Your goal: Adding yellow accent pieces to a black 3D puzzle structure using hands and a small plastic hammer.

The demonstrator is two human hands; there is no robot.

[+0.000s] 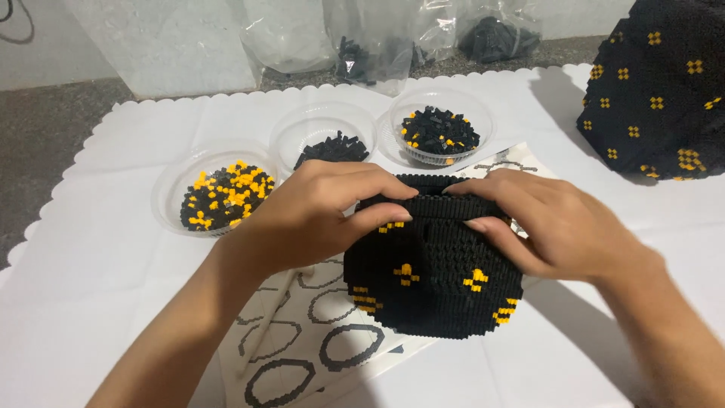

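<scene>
Mid-assembly: my left hand [313,215] and right hand [555,227] both grip the black-and-yellow brick dome [434,276] on the tabletop [113,257] over the instruction sheet [317,355]; next press probably needs even, steady pressure along its top rim.

Three brick bowls [215,198], printed sheet [317,355]

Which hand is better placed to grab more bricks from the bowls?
Left. The left hand sits nearest the bowl of black and yellow bricks and the bowl of black bricks, while the right hand grips the black brick model farther away.
</scene>
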